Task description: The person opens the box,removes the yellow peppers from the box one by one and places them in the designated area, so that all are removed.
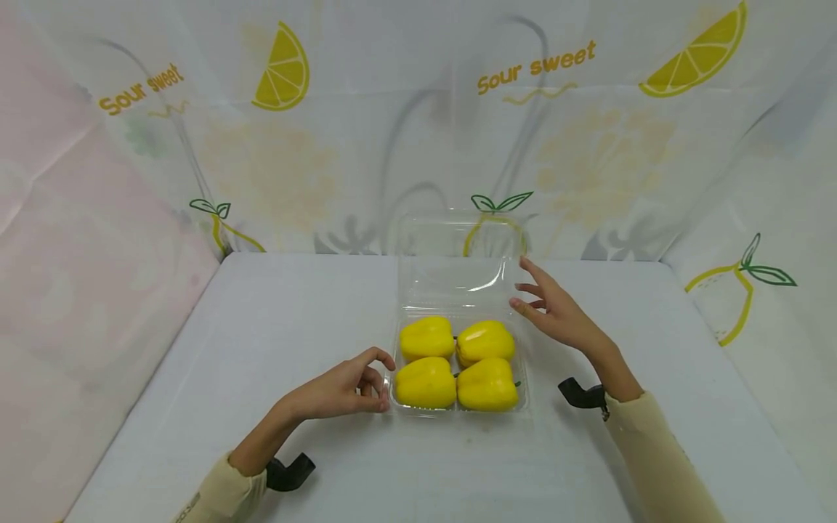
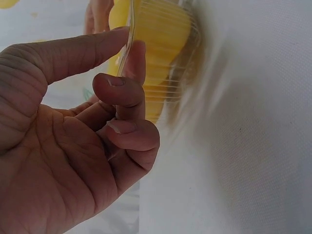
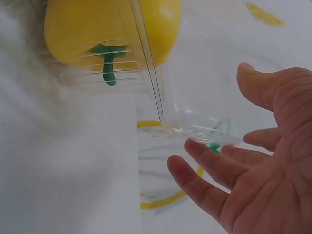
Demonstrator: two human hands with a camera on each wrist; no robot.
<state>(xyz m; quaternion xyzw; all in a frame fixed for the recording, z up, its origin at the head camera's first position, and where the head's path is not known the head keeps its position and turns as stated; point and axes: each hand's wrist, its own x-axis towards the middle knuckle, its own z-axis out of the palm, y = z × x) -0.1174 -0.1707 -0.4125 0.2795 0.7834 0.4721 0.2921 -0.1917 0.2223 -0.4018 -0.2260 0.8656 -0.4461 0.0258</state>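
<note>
A clear plastic clamshell box [image 1: 425,414] holds several yellow bell peppers [image 1: 426,383], set in two rows. Its hinged lid [image 1: 451,285] stands raised at the back. At the box's left side is my left hand [image 1: 340,388]; in the left wrist view its thumb and a finger pinch the thin rim [image 2: 127,51], the other fingers curled below. My right hand [image 1: 557,312] is beside the lid's right edge, fingers spread and holding nothing. In the right wrist view its fingertips [image 3: 192,146] come close to the lid's corner, and a pepper's green stem [image 3: 109,63] shows through the box wall.
The box rests on a white-covered table [image 1: 294,312]. Behind it hangs a cloth backdrop [image 1: 392,109] printed with lemons and words, and more cloth encloses the left and right sides. A black curved piece [image 1: 290,472] is at the left wrist, another [image 1: 582,394] at the right.
</note>
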